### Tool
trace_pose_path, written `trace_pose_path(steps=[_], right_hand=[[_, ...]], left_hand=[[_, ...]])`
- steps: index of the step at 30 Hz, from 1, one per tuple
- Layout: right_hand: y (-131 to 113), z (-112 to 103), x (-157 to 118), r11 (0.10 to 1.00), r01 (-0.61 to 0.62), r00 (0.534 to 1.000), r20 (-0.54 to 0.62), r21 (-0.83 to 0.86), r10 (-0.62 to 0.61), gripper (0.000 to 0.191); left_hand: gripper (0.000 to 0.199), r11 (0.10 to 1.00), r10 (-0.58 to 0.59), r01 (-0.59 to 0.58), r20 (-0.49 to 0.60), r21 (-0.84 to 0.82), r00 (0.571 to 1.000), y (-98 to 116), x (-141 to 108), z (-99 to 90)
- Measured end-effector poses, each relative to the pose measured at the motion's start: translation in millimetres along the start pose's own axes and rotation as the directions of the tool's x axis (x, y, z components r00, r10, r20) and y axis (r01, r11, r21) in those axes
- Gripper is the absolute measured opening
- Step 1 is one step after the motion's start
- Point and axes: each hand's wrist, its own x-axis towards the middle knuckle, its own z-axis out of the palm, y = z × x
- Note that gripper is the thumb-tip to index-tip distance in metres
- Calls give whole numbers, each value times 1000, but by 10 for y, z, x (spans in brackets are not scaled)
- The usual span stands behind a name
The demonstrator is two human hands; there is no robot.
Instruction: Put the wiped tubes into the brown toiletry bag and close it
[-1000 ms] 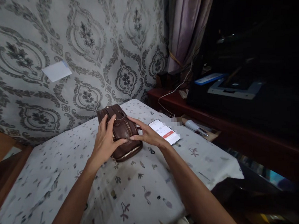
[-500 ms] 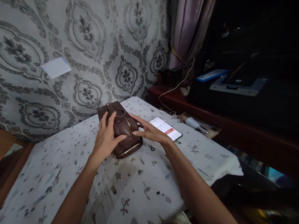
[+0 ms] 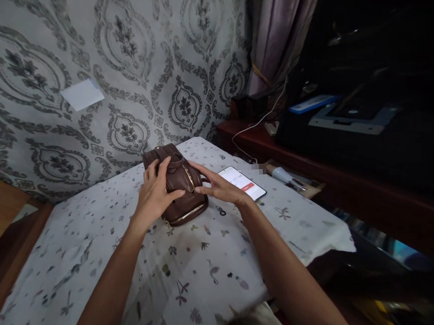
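Observation:
A brown leather handbag (image 3: 180, 204) with gold zippers lies on the patterned tablecloth (image 3: 193, 262). My left hand (image 3: 153, 191) rests against its left side and top, fingers spread and thumb reaching across the near part. On the opposite side, my right hand (image 3: 218, 183) holds the bag, its thumb beside the gold side zipper and its forefinger along the far edge. Between both hands the bag is held on the table. A carry handle loops over its top. To the right of the bag, close to my right hand, a lit phone (image 3: 248, 187) lies flat.
A patterned wall (image 3: 131, 74) stands behind the table, with a white paper (image 3: 82, 94) on it. At right are a dark red stand (image 3: 246, 131), a white cable (image 3: 261, 126) and a large dark screen (image 3: 373, 64). A white, tube-like item (image 3: 281, 175) lies past the phone.
The view has shifted slightly. Both hands stay on the handbag in nearly the same pose. The handle on its top looks lower and flatter than before.

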Motion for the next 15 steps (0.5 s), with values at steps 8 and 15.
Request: trace_pose_path(steps=[8, 15], right_hand=[[28, 1, 0, 1000, 15, 1000, 11, -8, -15, 78], [32, -3, 0, 999, 20, 1000, 1, -33, -20, 79]], left_hand=[[90, 1000, 4, -4, 1, 14, 1000, 12, 18, -20], [91, 1000, 3, -3, 10, 8, 1000, 7, 25, -13]])
